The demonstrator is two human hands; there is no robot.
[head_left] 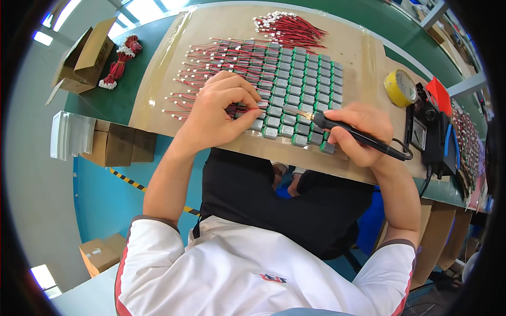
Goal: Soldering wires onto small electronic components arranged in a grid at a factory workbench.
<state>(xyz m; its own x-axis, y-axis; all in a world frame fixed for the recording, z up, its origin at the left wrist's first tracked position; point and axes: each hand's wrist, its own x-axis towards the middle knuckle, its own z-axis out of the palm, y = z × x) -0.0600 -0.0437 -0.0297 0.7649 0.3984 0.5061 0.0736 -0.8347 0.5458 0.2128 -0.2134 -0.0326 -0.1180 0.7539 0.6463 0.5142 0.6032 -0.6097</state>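
Observation:
Rows of small grey battery cells (308,73) with green ends lie close together on a brown cardboard sheet (158,89). Red and black wire leads (205,55) with white connectors stick out from the left columns. My left hand (221,108) is closed in a pinch over the near rows, on a thin red wire lead (235,108) at a cell's end; the fingers partly hide it. My right hand (366,129) grips a black-handled soldering iron (320,120), tip pointing left over the near cells, close to my left fingertips. Whether the tip touches a cell I cannot tell.
A heap of loose wire leads (295,31) lies at the far edge. On the right are a yellow tape roll (400,88) and a black soldering station (438,139), its cord running to the iron. Left stand an open carton (89,58) and a wire bundle (119,66).

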